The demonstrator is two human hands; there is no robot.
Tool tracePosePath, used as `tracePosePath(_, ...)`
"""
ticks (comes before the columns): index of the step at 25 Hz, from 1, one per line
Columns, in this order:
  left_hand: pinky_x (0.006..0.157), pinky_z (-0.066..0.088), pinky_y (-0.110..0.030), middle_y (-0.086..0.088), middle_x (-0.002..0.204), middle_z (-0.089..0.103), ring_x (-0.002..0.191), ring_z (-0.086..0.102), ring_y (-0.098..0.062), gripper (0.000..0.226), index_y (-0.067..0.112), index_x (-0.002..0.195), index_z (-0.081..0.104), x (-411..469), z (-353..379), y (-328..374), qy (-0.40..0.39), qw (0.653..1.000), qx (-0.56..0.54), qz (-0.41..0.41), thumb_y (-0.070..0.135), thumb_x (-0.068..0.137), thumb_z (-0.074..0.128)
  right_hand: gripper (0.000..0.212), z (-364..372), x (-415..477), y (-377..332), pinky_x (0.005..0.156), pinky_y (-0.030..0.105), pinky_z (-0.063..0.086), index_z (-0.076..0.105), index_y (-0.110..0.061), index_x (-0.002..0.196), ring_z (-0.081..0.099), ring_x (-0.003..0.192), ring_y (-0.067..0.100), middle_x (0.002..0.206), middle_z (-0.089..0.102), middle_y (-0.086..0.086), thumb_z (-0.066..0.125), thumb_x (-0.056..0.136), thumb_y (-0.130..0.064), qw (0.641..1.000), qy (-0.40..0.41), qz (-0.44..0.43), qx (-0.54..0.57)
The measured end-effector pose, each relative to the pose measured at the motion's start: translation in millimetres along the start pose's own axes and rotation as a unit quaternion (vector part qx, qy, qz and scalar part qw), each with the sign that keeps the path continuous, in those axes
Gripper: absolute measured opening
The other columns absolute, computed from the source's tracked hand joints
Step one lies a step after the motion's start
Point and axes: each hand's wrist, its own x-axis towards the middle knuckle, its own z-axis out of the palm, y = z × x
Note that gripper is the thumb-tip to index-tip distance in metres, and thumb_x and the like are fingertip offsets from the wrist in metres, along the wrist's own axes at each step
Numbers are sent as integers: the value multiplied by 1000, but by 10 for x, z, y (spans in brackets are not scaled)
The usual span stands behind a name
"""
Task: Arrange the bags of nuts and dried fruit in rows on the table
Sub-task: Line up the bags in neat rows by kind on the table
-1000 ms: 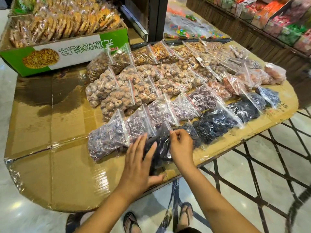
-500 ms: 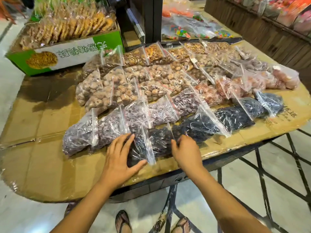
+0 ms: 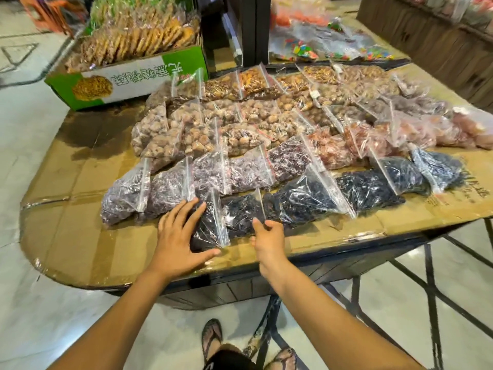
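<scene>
Flattening the nearest dark-fruit bag (image 3: 213,225) at the front edge of the table (image 3: 80,236): left hand (image 3: 178,236) spread wide, palm down, fingers splayed against that bag's left side, gripping nothing. Just beyond those fingertips, a purple-grey bag (image 3: 125,193) at the row's left end, touching its neighbour. Right of the left hand, a second dark bag (image 3: 242,212) overlapping the first under its zip strip. Right hand (image 3: 268,237) with fingers loosely curled, thumb tip against the lower edge of this second bag, not closed round anything; hands apart, one to each side of the pair.

Risks, reading rightward: slick film under a flat palm, so likely sliding toward the near edge and off it under a push that runs toward the body. Overlapped bags probably dragging together, skewing the line instead of closing it. Further right of the right hand, a long black-fruit row (image 3: 373,188) lapped like tiles, where one nudge could ripple along and push the last bag askew.

Hard to read: bag seals, possibly shut, too blurred to confirm. Far beyond both hands, brown nut bags (image 3: 253,116) piled so that lower ones hide. Green carton (image 3: 128,78) beyond the left hand, contents only partly seen. Table's right end cut off.
</scene>
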Motion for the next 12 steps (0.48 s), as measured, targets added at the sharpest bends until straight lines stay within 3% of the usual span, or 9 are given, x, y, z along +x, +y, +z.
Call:
tracePosePath(2,111,21,-56,3,154,27,142,24,-25,103,32,149,23,2,1,-10,0,1000,-1,4,88,65,45,33,90,40,42,54,22,45,48,-3,125,56,64,14,103,59,12,55,98,-20,996,40,17,84)
tracePosePath(4,110,23,-55,0,152,32,140,27,-26,103,30,147,26,10,32,-23,5,1000,7,4,87,64,48,24,108,53,61,44,16,42,55,2,116,52,52,10,87,59,12,54,98,-14,991,72,12,113)
tracePosePath(7,101,34,-56,-6,142,47,132,39,-30,93,26,141,37,40,121,-60,30,999,36,3,84,69,42,10,26,13,-11,49,21,40,60,-3,90,42,51,11,66,49,5,55,96,-8,995,37,-5,88)
tracePosePath(9,94,38,-56,-8,135,55,125,43,-31,84,25,134,45,65,183,-79,68,998,18,3,83,74,34,14,-61,-76,-141,58,26,39,57,-7,80,38,52,11,62,45,2,56,95,-6,996,3,-83,33)
tracePosePath(12,89,40,-52,-7,129,57,115,41,-32,72,26,123,52,136,197,60,138,986,-86,-39,78,79,29,10,-201,-189,-385,53,19,39,60,-15,88,45,54,6,63,52,-8,57,94,-8,974,2,-224,-32)
